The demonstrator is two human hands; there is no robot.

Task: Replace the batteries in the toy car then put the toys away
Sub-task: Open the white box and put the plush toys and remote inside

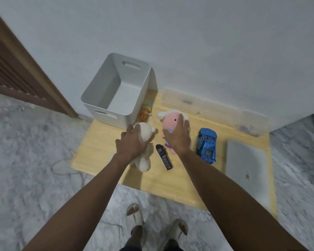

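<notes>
On the low wooden table [105,147], my left hand [131,142] grips a cream plush bear [145,134] around its middle. My right hand [179,137] lies over a pink plush doll with white hair [169,116], fingers spread across its body; whether it grips the doll is unclear. A blue toy car [207,144] lies to the right of the doll. Between the two plush toys sits a black remote control [163,156]. The empty white storage bin [116,93] stands at the table's back left.
A small orange and yellow figure [145,112] lies beside the bin. A grey laptop [246,169] rests at the table's right end, with clear plastic boxes [216,109] along the wall. White cables [65,167] trail on the marble floor at left. My sandalled feet [152,221] stand below.
</notes>
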